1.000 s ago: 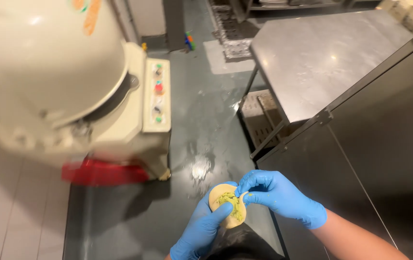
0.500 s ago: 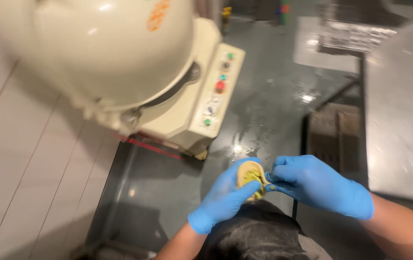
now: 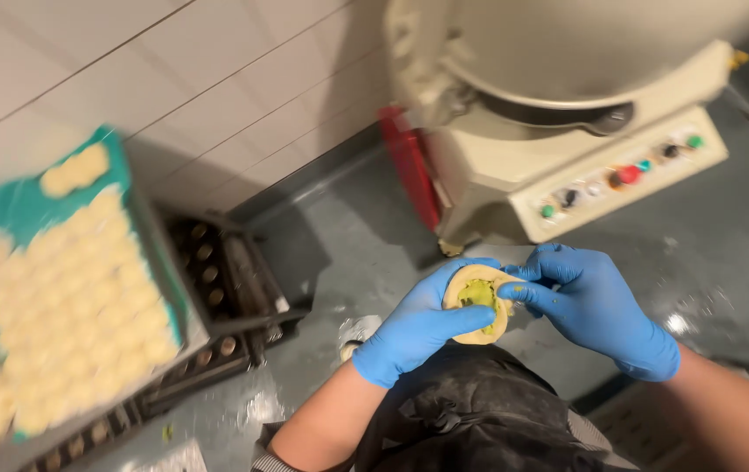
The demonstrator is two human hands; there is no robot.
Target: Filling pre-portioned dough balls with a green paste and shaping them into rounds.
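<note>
The dough round with green filling lies cupped in the gloved left hand, fingers curled around it, above the grey floor. The right hand pinches its edge, beside a cream machine.

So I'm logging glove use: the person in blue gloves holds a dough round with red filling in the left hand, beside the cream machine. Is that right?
Not quite. The head view shows the filling is green, not red. The rest stands: the gloved left hand holds the dough round, beside the cream machine.
</note>
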